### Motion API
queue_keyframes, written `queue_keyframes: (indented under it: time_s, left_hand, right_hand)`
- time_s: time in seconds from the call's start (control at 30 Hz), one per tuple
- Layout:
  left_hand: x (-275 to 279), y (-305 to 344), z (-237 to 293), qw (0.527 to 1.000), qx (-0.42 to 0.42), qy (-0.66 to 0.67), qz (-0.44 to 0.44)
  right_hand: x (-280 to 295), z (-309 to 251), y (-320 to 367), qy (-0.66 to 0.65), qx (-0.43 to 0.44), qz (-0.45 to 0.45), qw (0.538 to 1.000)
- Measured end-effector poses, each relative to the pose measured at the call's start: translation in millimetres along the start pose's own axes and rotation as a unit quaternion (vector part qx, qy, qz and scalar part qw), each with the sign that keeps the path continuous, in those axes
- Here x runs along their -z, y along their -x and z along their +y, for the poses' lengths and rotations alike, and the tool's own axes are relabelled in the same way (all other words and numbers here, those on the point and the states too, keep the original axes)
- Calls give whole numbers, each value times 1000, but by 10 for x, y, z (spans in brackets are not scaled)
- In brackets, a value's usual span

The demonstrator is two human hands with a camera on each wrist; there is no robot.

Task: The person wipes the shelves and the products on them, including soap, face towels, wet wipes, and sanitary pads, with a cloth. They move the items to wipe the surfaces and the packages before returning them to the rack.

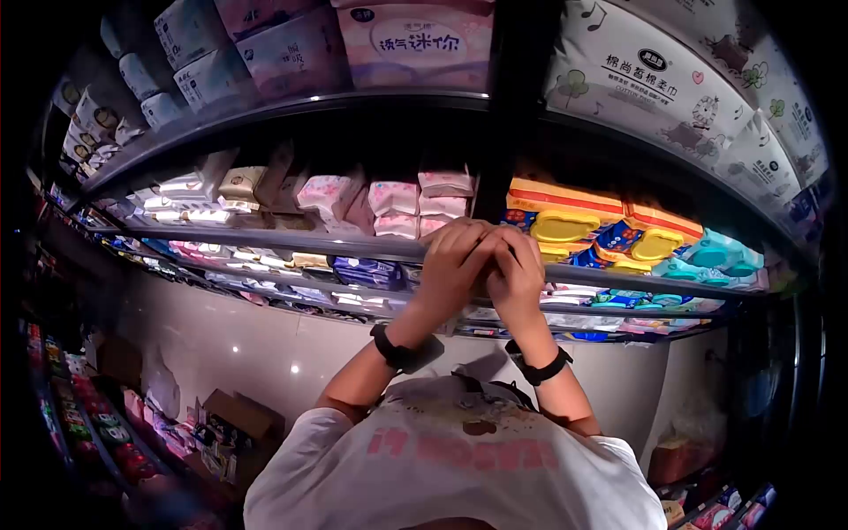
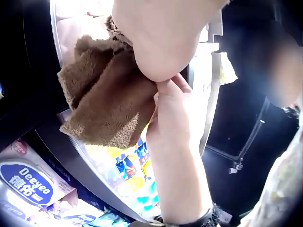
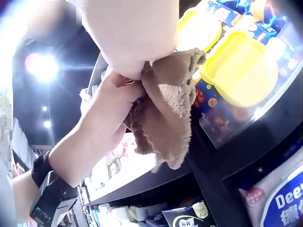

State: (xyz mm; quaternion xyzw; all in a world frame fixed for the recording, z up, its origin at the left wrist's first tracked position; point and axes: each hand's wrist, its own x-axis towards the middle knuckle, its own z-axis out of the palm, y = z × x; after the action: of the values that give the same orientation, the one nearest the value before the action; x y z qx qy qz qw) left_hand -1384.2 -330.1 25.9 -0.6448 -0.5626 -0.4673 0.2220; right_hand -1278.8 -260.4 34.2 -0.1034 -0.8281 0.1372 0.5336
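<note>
Both my hands are raised together at the front edge of a shop shelf point(image 1: 291, 243). My left hand point(image 1: 455, 256) and right hand point(image 1: 517, 274) touch each other, and a brown fuzzy cloth point(image 2: 104, 99) is bunched between them. In the head view the hands hide the cloth. In the right wrist view the cloth point(image 3: 165, 109) hangs down from both hands against the shelf edge, close to yellow-lidded packs point(image 3: 236, 66). My left hand point(image 3: 109, 109) grips one side of it and my right hand point(image 2: 173, 123) pinches the other.
Pink packs point(image 1: 393, 199) and yellow-lidded wipe packs point(image 1: 565, 228) fill the shelf behind my hands. Large tissue packs point(image 1: 415, 40) sit on the shelf above. More packs point(image 2: 28, 182) line the lower shelves. Open cardboard boxes point(image 1: 234, 415) stand on the floor at the lower left.
</note>
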Motion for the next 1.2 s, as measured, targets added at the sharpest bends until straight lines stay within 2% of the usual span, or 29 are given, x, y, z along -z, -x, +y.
queue_keyframes:
  time_s: [0.07, 0.1, 0.2, 0.27, 0.37, 0.4, 0.47, 0.53, 0.6, 0.63, 0.67, 0.8, 0.87, 0.93, 1.0, 1.07, 1.2]
  left_hand:
    - [-67, 153, 16, 1000, 3, -26, 14]
    - [-113, 282, 19, 999, 36, -4, -14]
    - [-415, 698, -108, 998, 46, -38, -25]
    - [-408, 700, -158, 997, 64, 31, -42]
    - [-327, 403, -189, 996, -3, 83, -29]
    - [-288, 316, -143, 998, -31, 57, 10]
    - [-329, 395, -129, 998, -5, 67, 12]
    - [-408, 635, -114, 996, 71, 51, -27]
    - [-519, 782, -110, 995, 94, 37, -4]
    - [-521, 784, -109, 992, 112, 48, -16]
    - [-501, 733, -106, 993, 103, 50, -17]
    - [-540, 714, -60, 993, 98, 67, -1]
    - [-625, 682, 7, 993, 103, 62, 1]
    - [-680, 581, 113, 985, 101, 125, -56]
    - [-838, 530, 216, 991, 63, 110, -50]
    - [-940, 409, 319, 968, 128, 159, -145]
    - [-1098, 504, 377, 972, 122, 164, -116]
  right_hand:
    - [-81, 50, 120, -2, -3, 7, 1000]
    - [-168, 111, 275, 14, -25, -4, 1000]
    - [-367, 169, 656, 27, -87, -11, 996]
    - [-301, 157, 586, 15, -108, -48, 993]
    - [-150, 68, 319, 10, -57, -19, 998]
    - [-116, 69, 281, 20, -47, -16, 999]
    - [-128, 100, 337, 18, -53, -17, 998]
    - [-215, 156, 540, 7, -82, -34, 996]
    - [-335, 203, 732, 23, -74, -15, 997]
    - [-337, 206, 722, 31, -99, -36, 994]
    - [-302, 171, 695, 41, -127, -58, 989]
    - [-193, 194, 690, 5, -112, -58, 992]
    - [-88, 186, 691, 34, -136, -76, 987]
    - [15, 231, 734, 34, -186, -40, 981]
    - [93, 329, 856, 81, -193, 5, 978]
    - [232, 375, 878, 100, -229, 25, 968]
    - [307, 456, 987, 75, -231, 21, 970]
